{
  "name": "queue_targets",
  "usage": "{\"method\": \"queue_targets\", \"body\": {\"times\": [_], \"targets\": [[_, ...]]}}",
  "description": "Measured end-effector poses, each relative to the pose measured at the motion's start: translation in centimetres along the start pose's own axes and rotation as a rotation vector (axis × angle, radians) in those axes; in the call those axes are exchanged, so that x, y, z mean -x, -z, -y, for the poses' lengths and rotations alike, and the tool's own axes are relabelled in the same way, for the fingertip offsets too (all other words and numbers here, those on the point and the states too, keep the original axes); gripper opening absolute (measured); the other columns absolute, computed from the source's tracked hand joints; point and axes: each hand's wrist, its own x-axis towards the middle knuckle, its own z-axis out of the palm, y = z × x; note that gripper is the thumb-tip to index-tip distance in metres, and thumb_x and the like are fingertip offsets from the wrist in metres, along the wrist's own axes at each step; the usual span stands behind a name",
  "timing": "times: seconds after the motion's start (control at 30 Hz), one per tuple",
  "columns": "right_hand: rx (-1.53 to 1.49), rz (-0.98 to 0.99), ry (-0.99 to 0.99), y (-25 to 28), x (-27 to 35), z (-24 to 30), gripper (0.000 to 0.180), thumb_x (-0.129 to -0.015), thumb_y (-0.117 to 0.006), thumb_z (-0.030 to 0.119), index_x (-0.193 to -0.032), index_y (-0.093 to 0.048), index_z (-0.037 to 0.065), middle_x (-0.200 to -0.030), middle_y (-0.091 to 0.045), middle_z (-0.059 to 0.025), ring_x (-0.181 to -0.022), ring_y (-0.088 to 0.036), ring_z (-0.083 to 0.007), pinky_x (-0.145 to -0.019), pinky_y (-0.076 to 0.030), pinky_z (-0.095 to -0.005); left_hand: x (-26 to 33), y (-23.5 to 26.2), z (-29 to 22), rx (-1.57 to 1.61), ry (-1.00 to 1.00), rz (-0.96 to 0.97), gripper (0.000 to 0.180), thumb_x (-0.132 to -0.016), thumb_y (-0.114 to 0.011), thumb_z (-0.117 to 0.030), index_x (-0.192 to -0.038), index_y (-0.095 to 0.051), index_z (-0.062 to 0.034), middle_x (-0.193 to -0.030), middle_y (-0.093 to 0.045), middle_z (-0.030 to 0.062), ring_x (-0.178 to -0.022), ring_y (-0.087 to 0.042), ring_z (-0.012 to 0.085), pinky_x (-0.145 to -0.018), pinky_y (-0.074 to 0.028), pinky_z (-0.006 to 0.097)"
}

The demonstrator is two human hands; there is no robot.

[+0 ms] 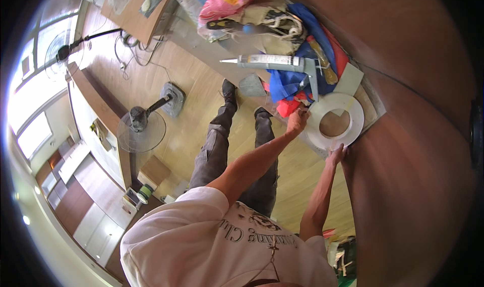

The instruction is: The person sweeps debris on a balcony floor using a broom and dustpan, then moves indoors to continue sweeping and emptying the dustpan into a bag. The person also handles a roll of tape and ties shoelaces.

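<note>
A flat white ring [356, 111] with a round hole lies on a board at the end of the workbench; whether it is a roll of strip cannot be told. At its left edge is my left hand [298, 121], fingers curled in against the rim, beside a red cloth [287, 108]. My right hand [336, 154] grips the near rim, thumb and fingertips on it. Just beyond my left hand rests a grey caulking gun [311, 80] with a cartridge in it, its nozzle pointing left. Under the gun is a blue cloth [283, 85].
A wooden-handled tool [322, 60], pale bag [277, 22] and pink bundle [227, 2] crowd the bench's far part. A pale square plate [349, 78] adjoins the ring. Large brown panel [413, 186] at right. Standing fan [141, 128] and cables [136, 52] on the left floor.
</note>
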Motion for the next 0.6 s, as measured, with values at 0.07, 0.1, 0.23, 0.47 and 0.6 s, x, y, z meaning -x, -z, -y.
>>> {"method": "queue_targets", "body": {"times": [0.07, 0.1, 0.23, 0.47, 0.6], "targets": [[-0.015, -0.024, -0.057, -0.3, 1.2, 0.4, 0.061, -0.099, -0.048, 0.028, -0.153, -0.021, 0.016, -0.152, -0.031, -0.014, -0.131, -0.043, -0.0373, -0.096, -0.046, -0.0556, 0.5, 0.7, -0.2, -0.038, 0.031, -0.006, 0.029, -0.085, -0.067, -0.027, -0.101, -0.066, -0.0025, -0.09, -0.069, 0.0166, -0.085, -0.067, 0.0269, -0.076, -0.05, 0.038], [0.005, -0.011, -0.069, -0.4, 1.6, 0.5, 0.066, -0.097, -0.051, 0.029, -0.153, -0.018, 0.017, -0.153, -0.03, -0.0125, -0.131, -0.043, -0.0379, -0.097, -0.044, -0.0586, 0.9, 0.9, -0.3, -0.022, 0.035, -0.004, 0.027, -0.084, -0.067, -0.027, -0.097, -0.067, -0.0032, -0.089, -0.068, 0.0201, -0.086, -0.067, 0.031, -0.076, -0.051, 0.04], [0.047, -0.028, -0.08, -0.8, 2.5, 0.3, 0.07, -0.095, -0.053, 0.031, -0.153, -0.019, 0.016, -0.152, -0.032, -0.012, -0.131, -0.043, -0.0374, -0.101, -0.04, -0.0593, 2.2, 1.9, 0.0, -0.01, 0.062, 0.061, 0.028, -0.077, -0.071, -0.026, -0.094, -0.069, -0.0038, -0.086, -0.068, 0.0216, -0.086, -0.068, 0.0342, -0.077, -0.052, 0.043], [0.339, -0.011, 0.36, -0.4, 6.3, -4.3, 0.067, -0.092, -0.055, 0.027, -0.147, -0.03, -0.003, -0.145, -0.036, -0.0283, -0.123, -0.049, -0.0429, -0.1, -0.042, -0.0474, 5.4, 3.6, 3.4, -0.073, 0.153, 0.245, 0.047, -0.078, -0.073, -0.024, -0.118, -0.06, -0.0032, -0.093, -0.071, 0.0157, -0.088, -0.069, 0.0272, -0.08, -0.053, 0.038], [0.666, -0.042, 0.491, -1.0, 11.5, -6.9, 0.07, -0.092, -0.058, 0.028, -0.143, -0.03, -0.01, -0.138, -0.037, -0.0381, -0.119, -0.051, -0.0448, -0.099, -0.044, -0.0472, 9.3, 7.3, 5.1, -0.026, 0.136, 0.205, 0.048, -0.08, -0.072, -0.027, -0.119, -0.059, -0.0023, -0.091, -0.07, 0.0161, -0.089, -0.069, 0.0278, -0.08, -0.053, 0.038]]}}
